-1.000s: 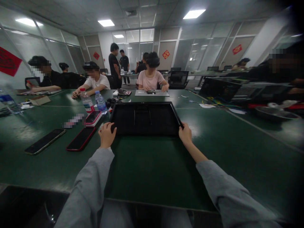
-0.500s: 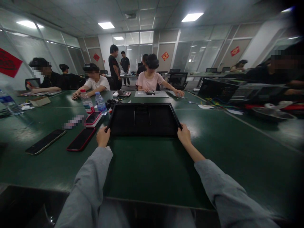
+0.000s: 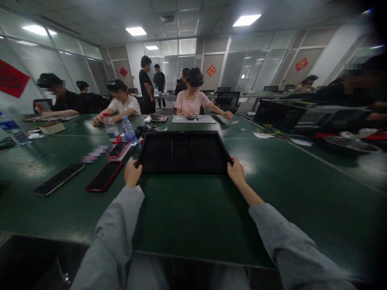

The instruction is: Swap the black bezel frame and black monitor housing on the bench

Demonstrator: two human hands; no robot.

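A wide black rectangular panel with a raised rim, which looks like a monitor housing [image 3: 163, 155], lies on the green table in front of me. Thin metal strips stand out near its middle. My left hand [image 3: 132, 173] is closed on its near left corner, thumb on top of the rim. At the near right corner my right hand [image 3: 236, 171] grips the rim in the same way. The fingers under the edge are hidden on both sides.
Left of the housing are a red-edged phone [image 3: 104, 176], a dark phone [image 3: 59, 179], a phone on a white box [image 3: 120, 151] and two water bottles [image 3: 129, 131]. A co-worker [image 3: 192, 102] sits opposite. A metal bowl [image 3: 352, 144] and cables [image 3: 269, 129] lie to the right.
The view has shifted very slightly; both hands keep their hold on the housing, which stays in place. The co-worker opposite has moved an outstretched hand a little.
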